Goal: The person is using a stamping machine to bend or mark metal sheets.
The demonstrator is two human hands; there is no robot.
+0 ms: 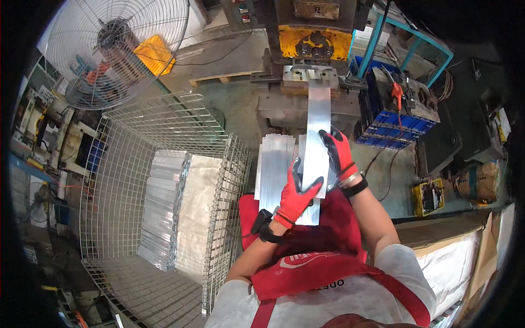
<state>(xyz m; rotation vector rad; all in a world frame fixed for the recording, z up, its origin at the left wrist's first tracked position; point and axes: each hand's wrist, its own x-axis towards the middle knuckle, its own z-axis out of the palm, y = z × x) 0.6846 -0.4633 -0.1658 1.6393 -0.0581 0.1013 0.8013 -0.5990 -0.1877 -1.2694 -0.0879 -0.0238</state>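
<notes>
Both my hands, in red gloves with black palms, hold a long flat metal strip. Its far end reaches the die block of a press. My left hand grips the near end, thumb lying over the top face. Farther along, my right hand is wrapped round the right edge. Under and left of this strip lie stacks of similar metal strips, close to my lap. My forearms and the held strip hide part of the stacks.
Left of me stands a wire mesh basket with bundled metal strips in it. A large caged fan is at the far left. Blue crates with an orange-handled tool stand right of the press. A yellow bin sits farther right.
</notes>
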